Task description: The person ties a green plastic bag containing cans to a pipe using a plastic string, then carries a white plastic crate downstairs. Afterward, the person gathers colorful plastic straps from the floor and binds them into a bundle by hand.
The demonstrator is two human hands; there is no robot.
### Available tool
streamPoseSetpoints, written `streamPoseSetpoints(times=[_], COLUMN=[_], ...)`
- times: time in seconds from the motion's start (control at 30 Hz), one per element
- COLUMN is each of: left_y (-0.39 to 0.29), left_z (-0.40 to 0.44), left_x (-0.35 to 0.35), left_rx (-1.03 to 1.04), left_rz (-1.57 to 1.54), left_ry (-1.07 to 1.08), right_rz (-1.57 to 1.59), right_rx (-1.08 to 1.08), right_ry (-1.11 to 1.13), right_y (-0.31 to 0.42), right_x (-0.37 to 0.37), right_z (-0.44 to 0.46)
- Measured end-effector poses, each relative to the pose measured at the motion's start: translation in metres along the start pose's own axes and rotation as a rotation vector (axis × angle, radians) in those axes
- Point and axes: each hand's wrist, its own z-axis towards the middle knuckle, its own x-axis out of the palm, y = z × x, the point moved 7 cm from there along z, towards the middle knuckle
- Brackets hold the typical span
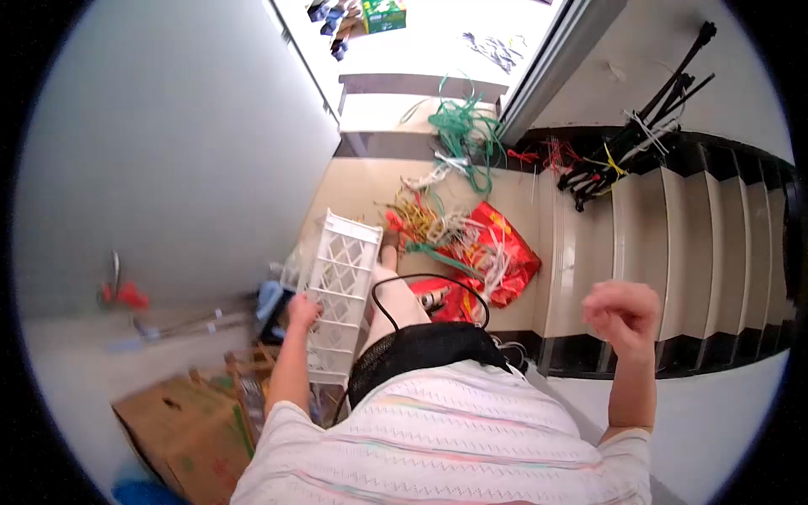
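My left hand (303, 311) is closed on the near-left edge of a white plastic crate (341, 278) with lattice sides. The crate hangs beside my left leg, and what is inside it, if anything, I cannot make out. My right hand (621, 313) is raised on the right, above the steps, with its fingers curled in and nothing visible in them. A black mesh bag (438, 349) with a thin black handle lies against my front. Ahead on the floor are tangled yellow and white straps (433, 223) and a red plastic bag (509, 261).
Green strapping (467, 130) trails over the doorway step. Stairs (682, 244) run along the right, with bundled black rods (648, 126) leaning there. A grey door (194, 151) stands on the left, above a cardboard box (189, 429). A green box (385, 14) sits beyond the doorway.
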Motion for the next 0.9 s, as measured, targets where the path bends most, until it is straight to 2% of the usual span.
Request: streamPoseSetpoints(times=[0.03, 0.1, 0.2, 0.27, 0.37, 0.47, 0.6, 0.73, 0.9], left_y=[-0.010, -0.047, -0.140, -0.191, -0.275, -0.338, -0.437, -0.542, -0.658], left_z=[0.036, 0.082, 0.117, 0.149, 0.187, 0.235, 0.281, 0.315, 0.365], left_x=[0.004, 0.011, 0.001, 0.000, -0.005, 0.008, 0.009, 0.025, 0.032], left_rx=[0.066, 0.052, 0.059, 0.111, 0.146, 0.301, 0.375, 0.441, 0.461], left_rz=[0.094, 0.057, 0.078, 0.174, 0.100, 0.144, 0.100, 0.072, 0.069], left_ry=[-0.002, 0.126, 0.182, 0.179, 0.271, 0.264, 0.379, 0.444, 0.479], right_rz=[0.061, 0.172, 0.264, 0.275, 0.192, 0.125, 0.051, 0.103, 0.053], right_rx=[0.142, 0.444, 0.700, 0.829, 1.045, 1.294, 1.578, 1.635, 1.579], right_ry=[-0.036, -0.094, -0.034, -0.132, -0.171, -0.143, -0.154, -0.137, -0.079], right_y=[-0.027, -0.083, -0.168, -0.214, -0.283, -0.313, -0.336, -0.349, -0.373], right_x=[0.005, 0.009, -0.013, -0.028, -0.038, -0.042, -0.035, -0.044, -0.087], right_z=[0.026, 0.069, 0.102, 0.106, 0.070, 0.021, -0.006, 0.029, 0.147])
